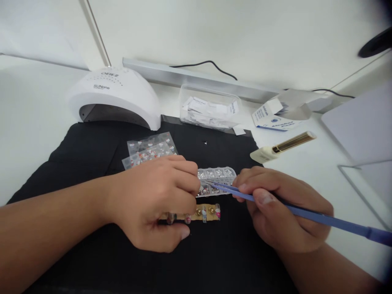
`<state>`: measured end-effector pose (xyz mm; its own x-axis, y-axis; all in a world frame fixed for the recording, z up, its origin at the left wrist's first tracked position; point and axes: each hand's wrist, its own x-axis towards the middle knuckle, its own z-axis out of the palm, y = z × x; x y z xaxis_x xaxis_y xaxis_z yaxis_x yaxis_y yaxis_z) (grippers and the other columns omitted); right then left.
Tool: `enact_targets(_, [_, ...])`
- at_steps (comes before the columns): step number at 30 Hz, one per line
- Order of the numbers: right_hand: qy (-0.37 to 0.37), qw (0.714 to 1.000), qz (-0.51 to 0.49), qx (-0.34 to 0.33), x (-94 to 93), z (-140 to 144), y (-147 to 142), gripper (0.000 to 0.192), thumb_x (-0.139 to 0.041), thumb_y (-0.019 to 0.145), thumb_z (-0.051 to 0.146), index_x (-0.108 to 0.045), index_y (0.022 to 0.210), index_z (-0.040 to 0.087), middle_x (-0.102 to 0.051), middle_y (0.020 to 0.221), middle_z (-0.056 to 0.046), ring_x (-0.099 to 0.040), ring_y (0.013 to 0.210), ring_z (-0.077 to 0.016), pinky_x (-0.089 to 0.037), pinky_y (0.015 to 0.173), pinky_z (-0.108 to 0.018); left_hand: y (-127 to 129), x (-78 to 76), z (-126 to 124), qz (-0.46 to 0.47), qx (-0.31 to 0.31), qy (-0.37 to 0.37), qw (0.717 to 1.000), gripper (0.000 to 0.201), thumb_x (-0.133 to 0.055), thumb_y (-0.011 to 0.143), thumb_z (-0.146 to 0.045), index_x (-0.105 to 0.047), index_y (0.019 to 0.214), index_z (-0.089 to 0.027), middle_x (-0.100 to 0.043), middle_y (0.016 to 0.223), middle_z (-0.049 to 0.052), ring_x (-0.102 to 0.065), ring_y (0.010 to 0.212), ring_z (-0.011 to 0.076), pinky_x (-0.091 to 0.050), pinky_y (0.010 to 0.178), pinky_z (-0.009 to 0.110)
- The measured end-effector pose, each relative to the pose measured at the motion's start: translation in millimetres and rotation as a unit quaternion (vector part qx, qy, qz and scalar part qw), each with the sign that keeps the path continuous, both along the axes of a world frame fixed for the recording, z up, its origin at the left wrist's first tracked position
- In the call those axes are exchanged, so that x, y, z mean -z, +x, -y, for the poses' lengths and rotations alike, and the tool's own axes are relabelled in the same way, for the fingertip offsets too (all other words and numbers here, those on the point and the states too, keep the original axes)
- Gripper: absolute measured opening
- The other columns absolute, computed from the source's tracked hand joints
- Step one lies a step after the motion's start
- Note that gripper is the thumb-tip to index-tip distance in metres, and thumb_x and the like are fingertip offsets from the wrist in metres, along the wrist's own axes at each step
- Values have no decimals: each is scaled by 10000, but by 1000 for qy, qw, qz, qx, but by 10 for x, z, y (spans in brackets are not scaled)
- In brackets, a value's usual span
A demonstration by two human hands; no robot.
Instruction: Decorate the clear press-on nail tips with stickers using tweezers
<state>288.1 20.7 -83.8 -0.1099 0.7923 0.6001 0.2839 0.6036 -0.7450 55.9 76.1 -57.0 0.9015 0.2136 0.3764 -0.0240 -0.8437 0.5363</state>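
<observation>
- Head view looks down on a black mat (92, 163) spread over a white tabletop (306, 175).
- Left hand (153, 200) rests near the mat's middle, its fingers curled and pressed together, thumb (171, 232) and fingertips pinching the left end of a tan strip (208, 212).
- Strip lies flat on the mat, running rightward out from under the left fingers; small decorated nail tips sit in a row along it, the nearest ones partly hidden by the hand.
- Right hand (281, 208) is just right of the strip, thumb and forefinger closed on blue tweezers (306, 214) held like a pen.
- Tweezers' tip (208, 182) points left and reaches a clear gem box (219, 175), which lies on the mat just behind the strip, between the two hands; whether the tip holds anything is too small to tell.
- Sticker sheets (150, 149) lie behind the left hand.
- White nail lamp (116, 98) stands at the mat's far left corner.
- Clear tub (211, 108) of wrapped pads sits at the mat's far edge.
- Gold-capped bottle (281, 148) lies on the tabletop off the mat's right edge.
</observation>
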Motion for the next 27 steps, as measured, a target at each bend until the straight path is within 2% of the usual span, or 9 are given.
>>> enact_targets(5, [-1,1000,4,-2,4,-10,9,141,-592,884,227,-714,814,236,-632,639,-25,-591,570,-186,-447,481,-344,-1,-29,-27,52,-5,-106,993,69,-547,764,-152,-612,773,-172,-668,672,59,-553,626,176,-480,665,358])
enact_targets(9, [1,1000,7,-27,-16,-25,24,144,-576,885,209,-710,833,225,-617,635,-26,-576,555,-178,-434,464,-337,-6,-33,-47,55,-15,-131,990,59,-569,769,-145,-627,772,-157,-653,678,60,-560,640,165,-483,674,342])
enact_targets(13, [6,998,10,-66,-37,-18,40,170,-542,876,143,-700,870,205,-598,655,-32,-563,565,-169,-419,467,-328,-45,33,-71,75,-32,-145,986,81,-564,766,-117,-616,797,-171,-645,725,46,-559,677,163,-474,681,331])
enact_targets(17, [-19,994,-2,-111,-44,3,58,180,-519,876,124,-688,864,183,-574,657,-40,-546,582,-171,-408,494,-330,-84,122,-87,91,-91,-127,983,136,-563,762,-86,-578,847,-190,-591,790,30,-531,747,178,-435,691,329])
enact_targets(21, [-31,987,11,-155,-63,-12,88,167,-516,874,113,-674,862,167,-577,667,-49,-559,596,-176,-418,512,-333,-81,162,-116,65,-148,-103,981,186,-591,740,-102,-517,883,-194,-523,871,29,-485,785,183,-407,701,333])
enact_targets(27, [-42,976,48,-208,-117,-62,90,170,-498,874,109,-656,834,157,-571,641,-44,-561,578,-166,-430,515,-323,-71,189,-159,-24,-111,-40,993,190,-591,768,-90,-586,949,-151,-583,970,65,-504,870,199,-399,798,351])
